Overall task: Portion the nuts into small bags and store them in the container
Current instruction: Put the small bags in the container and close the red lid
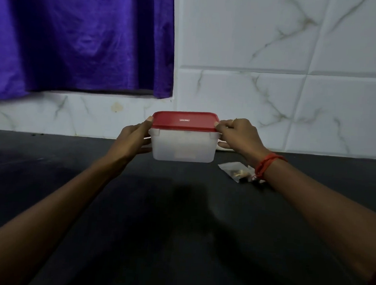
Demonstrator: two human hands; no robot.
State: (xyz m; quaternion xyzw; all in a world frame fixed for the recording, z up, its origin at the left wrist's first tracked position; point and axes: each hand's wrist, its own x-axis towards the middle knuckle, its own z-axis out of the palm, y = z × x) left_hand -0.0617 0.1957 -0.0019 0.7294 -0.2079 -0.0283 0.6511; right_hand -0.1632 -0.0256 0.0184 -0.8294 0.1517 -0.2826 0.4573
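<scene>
Cropped forearms; left hand and right hand gripping ends of frosted container, thumbs on red lid, contents hazy. Clear bag half hidden behind right wrist.

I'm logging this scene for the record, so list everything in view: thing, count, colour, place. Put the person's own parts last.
container: one, translucent white, between both hands over the counter
lid: one, red, closed on the container
small bag: at least one, clear with nuts inside, on the counter right of the container, partly hidden by the right wrist
counter: one, black, foreground
wall tiles: several, white marbled, behind the counter
curtain: one, purple, upper left
wrist thread: one, red-orange, on the right wrist
left grip: one bare hand, holds the container's left side, thumb on the lid edge
right grip: one bare hand, holds the container's right side, thumb on the lid edge
</scene>
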